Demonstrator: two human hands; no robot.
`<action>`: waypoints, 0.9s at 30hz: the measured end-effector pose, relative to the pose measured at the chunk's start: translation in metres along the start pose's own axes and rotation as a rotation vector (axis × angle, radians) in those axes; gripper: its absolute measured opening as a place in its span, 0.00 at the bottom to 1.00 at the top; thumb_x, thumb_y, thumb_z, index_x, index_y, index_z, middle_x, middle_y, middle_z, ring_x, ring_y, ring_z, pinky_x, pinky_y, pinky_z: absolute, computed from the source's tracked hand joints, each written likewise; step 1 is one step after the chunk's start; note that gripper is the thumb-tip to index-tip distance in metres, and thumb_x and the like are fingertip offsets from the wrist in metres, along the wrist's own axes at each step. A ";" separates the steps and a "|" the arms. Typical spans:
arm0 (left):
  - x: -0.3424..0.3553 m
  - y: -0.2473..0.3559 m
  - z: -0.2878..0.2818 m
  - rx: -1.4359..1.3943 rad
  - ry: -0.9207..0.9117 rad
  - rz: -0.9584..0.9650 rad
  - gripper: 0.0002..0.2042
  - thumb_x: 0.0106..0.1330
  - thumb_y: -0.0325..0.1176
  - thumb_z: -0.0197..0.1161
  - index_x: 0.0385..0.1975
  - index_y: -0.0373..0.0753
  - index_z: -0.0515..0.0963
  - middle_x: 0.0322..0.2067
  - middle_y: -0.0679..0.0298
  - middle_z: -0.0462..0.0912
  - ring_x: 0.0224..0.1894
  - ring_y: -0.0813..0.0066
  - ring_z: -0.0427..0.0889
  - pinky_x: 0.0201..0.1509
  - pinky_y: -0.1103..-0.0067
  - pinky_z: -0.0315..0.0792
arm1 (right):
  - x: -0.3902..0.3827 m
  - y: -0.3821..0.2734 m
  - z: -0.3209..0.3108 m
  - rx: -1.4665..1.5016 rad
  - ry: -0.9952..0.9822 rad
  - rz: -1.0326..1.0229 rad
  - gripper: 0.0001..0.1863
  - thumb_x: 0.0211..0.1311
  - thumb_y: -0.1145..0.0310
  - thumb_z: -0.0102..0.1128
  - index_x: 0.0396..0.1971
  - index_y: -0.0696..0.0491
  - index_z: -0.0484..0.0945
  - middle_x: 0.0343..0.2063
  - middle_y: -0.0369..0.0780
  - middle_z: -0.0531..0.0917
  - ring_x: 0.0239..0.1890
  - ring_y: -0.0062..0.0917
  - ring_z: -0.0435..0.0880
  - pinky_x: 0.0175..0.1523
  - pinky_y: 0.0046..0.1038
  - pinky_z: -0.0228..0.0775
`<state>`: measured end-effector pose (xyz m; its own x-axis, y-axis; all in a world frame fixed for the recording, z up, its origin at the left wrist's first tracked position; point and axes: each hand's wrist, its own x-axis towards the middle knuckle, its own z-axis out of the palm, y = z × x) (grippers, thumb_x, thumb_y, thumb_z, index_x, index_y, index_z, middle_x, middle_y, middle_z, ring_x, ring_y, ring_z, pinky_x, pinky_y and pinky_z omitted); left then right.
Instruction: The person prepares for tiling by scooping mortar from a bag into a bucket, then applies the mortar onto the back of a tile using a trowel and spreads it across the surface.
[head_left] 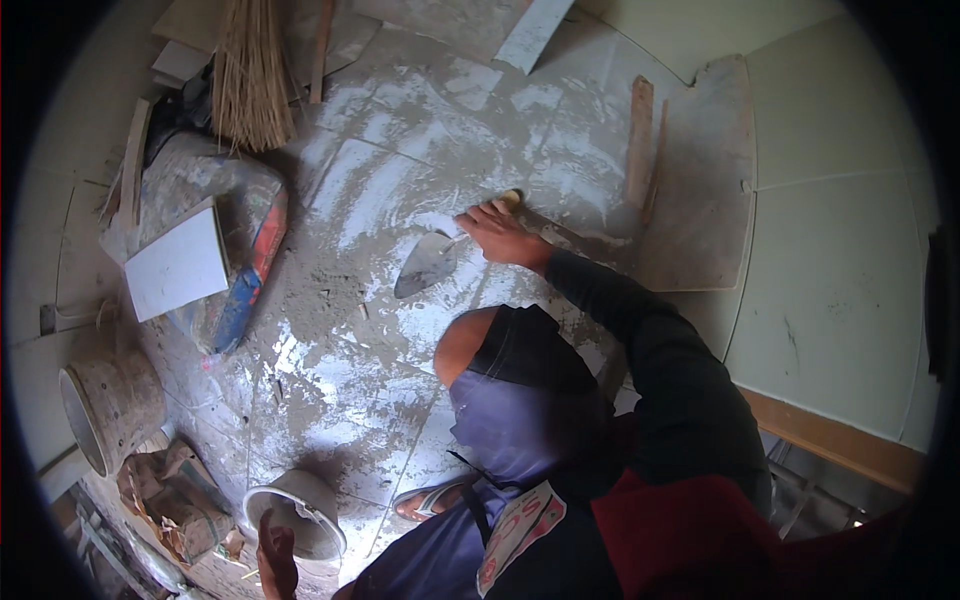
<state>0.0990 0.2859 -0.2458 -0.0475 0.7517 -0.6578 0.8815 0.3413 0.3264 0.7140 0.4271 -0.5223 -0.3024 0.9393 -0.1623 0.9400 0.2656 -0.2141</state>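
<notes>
My right hand (pixel 505 237) is wrapped round the handle of a trowel (pixel 427 266). The handle's yellowish end (pixel 512 198) pokes out past my fingers, and the pointed metal blade lies low over the dusty tiled floor (pixel 400 185). At the lower left, my left hand (pixel 277 556) is beside the rim of a grey bucket (pixel 325 508), fingers partly extended and nothing visible in them. Grey residue coats the inside of the bucket. Crumbs of grey mortar (pixel 325 290) are scattered left of the blade.
A stained bucket (pixel 125 410) lies tipped at the left, near a torn paper bag (pixel 175 500). A white tile (pixel 178 265) rests on a dusty sack (pixel 262 250). A straw broom (pixel 252 75) stands at the back. Wooden strips (pixel 640 140) and a board (pixel 705 180) are at the right wall.
</notes>
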 end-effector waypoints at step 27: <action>0.026 0.037 0.004 -0.021 -0.056 -0.065 0.23 0.64 0.33 0.57 0.59 0.40 0.64 0.39 0.54 0.78 0.41 0.63 0.76 0.48 0.70 0.69 | -0.066 0.256 -0.116 0.242 0.366 1.127 0.23 0.58 0.54 0.53 0.46 0.55 0.77 0.44 0.51 0.80 0.48 0.48 0.77 0.53 0.43 0.68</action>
<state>0.1322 0.3153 -0.2536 -0.0774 0.6953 -0.7145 0.8674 0.4004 0.2956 0.9933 0.4587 -0.4546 0.7670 0.6337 -0.1004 0.5814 -0.7526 -0.3092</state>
